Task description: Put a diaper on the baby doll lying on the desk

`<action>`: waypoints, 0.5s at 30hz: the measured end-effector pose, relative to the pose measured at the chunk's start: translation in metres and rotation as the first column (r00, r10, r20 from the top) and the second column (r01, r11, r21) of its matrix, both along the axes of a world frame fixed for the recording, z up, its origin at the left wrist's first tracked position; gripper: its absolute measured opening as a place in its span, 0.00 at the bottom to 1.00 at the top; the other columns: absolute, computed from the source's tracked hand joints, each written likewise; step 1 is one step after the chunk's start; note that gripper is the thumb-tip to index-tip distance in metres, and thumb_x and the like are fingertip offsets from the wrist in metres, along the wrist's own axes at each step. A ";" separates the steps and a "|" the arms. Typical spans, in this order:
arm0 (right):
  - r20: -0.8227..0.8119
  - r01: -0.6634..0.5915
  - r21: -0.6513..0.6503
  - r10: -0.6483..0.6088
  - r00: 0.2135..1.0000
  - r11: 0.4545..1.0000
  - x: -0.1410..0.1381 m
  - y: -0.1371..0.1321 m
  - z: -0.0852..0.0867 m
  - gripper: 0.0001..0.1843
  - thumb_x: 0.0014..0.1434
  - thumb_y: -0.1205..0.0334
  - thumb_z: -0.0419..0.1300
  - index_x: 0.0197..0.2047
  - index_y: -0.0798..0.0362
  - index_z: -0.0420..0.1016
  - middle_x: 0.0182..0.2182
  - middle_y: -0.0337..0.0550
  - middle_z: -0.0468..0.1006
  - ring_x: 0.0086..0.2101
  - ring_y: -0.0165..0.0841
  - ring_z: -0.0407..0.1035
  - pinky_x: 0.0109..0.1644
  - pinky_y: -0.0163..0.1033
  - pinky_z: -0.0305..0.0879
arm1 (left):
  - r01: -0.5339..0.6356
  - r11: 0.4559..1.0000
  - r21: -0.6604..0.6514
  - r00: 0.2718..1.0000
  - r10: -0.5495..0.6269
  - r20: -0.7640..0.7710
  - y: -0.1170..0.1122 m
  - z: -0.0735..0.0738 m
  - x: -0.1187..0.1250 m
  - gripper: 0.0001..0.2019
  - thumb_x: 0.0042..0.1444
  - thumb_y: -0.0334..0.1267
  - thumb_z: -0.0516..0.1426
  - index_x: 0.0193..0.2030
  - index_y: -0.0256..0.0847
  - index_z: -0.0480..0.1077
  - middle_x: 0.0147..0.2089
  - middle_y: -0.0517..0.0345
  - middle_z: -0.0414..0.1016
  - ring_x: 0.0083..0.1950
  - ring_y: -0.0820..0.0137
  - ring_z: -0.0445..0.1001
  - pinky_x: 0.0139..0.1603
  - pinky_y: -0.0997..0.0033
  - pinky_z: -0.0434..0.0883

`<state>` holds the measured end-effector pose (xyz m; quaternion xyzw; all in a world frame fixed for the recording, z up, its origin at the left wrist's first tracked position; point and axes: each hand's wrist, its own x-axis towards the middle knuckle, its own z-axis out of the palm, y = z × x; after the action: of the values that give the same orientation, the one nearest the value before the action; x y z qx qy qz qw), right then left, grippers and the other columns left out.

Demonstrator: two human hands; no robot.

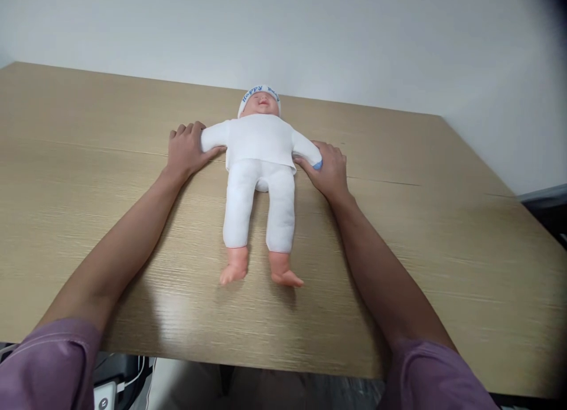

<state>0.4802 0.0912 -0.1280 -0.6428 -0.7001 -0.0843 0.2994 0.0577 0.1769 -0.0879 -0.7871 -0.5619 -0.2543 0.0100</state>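
A baby doll lies on its back on the wooden table, its feet toward me. It wears a white top, white trousers and a white cap with blue lettering; its feet are bare. My left hand grips the end of the doll's sleeve on the left side, the thumb along the underside. On the other side my right hand is closed around the other sleeve end, where a bit of blue cuff shows. The doll's own hands are hidden.
The light wooden table extends to both sides, with thin seams across it. A pale wall stands behind its far edge. Below the near edge are a white device with a cable and a dark bag-like thing.
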 end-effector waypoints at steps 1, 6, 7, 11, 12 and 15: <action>0.008 0.020 -0.011 -0.020 1.000 1.000 -0.001 -0.001 0.000 0.41 0.77 0.25 0.53 0.71 0.52 0.76 0.60 0.62 0.84 0.59 0.57 0.74 0.68 0.62 0.68 | -0.011 1.000 -0.004 1.000 0.011 0.000 -0.002 0.000 0.000 0.51 0.63 0.85 0.55 0.68 0.37 0.73 0.68 0.30 0.79 0.73 0.33 0.71 0.77 0.41 0.61; 0.042 0.100 -0.050 -0.098 0.994 0.994 -0.001 -0.010 -0.002 0.41 0.77 0.30 0.56 0.76 0.53 0.69 0.65 0.65 0.79 0.63 0.59 0.70 0.69 0.64 0.67 | -0.076 0.997 -0.031 0.997 0.077 0.029 -0.015 0.000 -0.010 0.50 0.62 0.82 0.60 0.71 0.37 0.72 0.70 0.28 0.77 0.76 0.29 0.68 0.79 0.35 0.60; 0.040 0.110 -0.057 -0.108 0.993 0.992 0.000 -0.013 -0.004 0.41 0.76 0.31 0.57 0.77 0.53 0.68 0.66 0.66 0.78 0.64 0.60 0.69 0.69 0.65 0.67 | -0.089 0.995 -0.039 0.995 0.090 0.038 -0.018 0.000 -0.013 0.49 0.62 0.80 0.61 0.71 0.37 0.72 0.70 0.28 0.77 0.76 0.29 0.67 0.79 0.34 0.60; -0.019 0.147 -0.061 -0.148 0.989 0.987 0.005 -0.025 -0.014 0.47 0.72 0.33 0.62 0.81 0.56 0.63 0.71 0.68 0.74 0.69 0.61 0.65 0.74 0.68 0.64 | -0.139 0.989 -0.059 0.987 0.143 0.069 -0.038 -0.001 -0.026 0.45 0.64 0.69 0.65 0.75 0.35 0.69 0.73 0.27 0.74 0.78 0.30 0.65 0.80 0.32 0.60; -0.036 0.155 -0.057 -0.157 0.987 0.986 0.005 -0.029 -0.017 0.49 0.70 0.33 0.63 0.82 0.56 0.61 0.72 0.68 0.72 0.70 0.61 0.63 0.76 0.68 0.62 | -0.148 0.987 -0.064 0.985 0.153 0.081 -0.044 -0.001 -0.028 0.44 0.64 0.67 0.66 0.76 0.35 0.69 0.74 0.27 0.73 0.79 0.30 0.64 0.80 0.32 0.60; -0.073 0.169 -0.048 -0.172 0.982 0.984 0.000 -0.048 -0.021 0.52 0.69 0.35 0.64 0.84 0.58 0.57 0.76 0.69 0.68 0.75 0.60 0.59 0.81 0.69 0.57 | -0.171 0.982 -0.076 0.975 0.180 0.132 -0.065 -0.003 -0.036 0.42 0.67 0.62 0.63 0.77 0.34 0.66 0.77 0.25 0.69 0.81 0.29 0.62 0.81 0.28 0.59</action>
<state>0.4807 0.0436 -0.1489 -0.7093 -0.6319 -0.0700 0.3044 0.0222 0.1114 -0.0914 -0.7148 -0.6363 -0.2884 -0.0319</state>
